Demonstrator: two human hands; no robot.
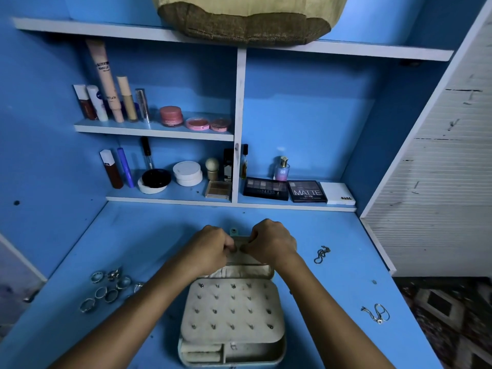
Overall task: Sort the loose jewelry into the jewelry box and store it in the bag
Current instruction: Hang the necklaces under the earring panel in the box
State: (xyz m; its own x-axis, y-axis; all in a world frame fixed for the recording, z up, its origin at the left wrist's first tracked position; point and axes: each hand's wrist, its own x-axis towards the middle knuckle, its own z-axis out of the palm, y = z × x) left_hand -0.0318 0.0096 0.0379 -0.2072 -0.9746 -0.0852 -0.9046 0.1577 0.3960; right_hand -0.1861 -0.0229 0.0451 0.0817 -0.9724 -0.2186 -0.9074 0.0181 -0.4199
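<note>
Jewelry box [234,312] lid in curled fingers [231,247]

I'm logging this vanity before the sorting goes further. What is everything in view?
jewelry box: one, pale teal, open, desk centre.
rings: about eight, silver, desk left.
chain: one, silver, desk right, far.
necklace: one, silver, desk right, near.
bag: one, tan woven, top shelf.
cosmetics tubes: several, mixed, upper left shelf.
palettes: three, black and white, lower right shelf.
left hand: at box's far edge.
right hand: pinching there too.
</note>
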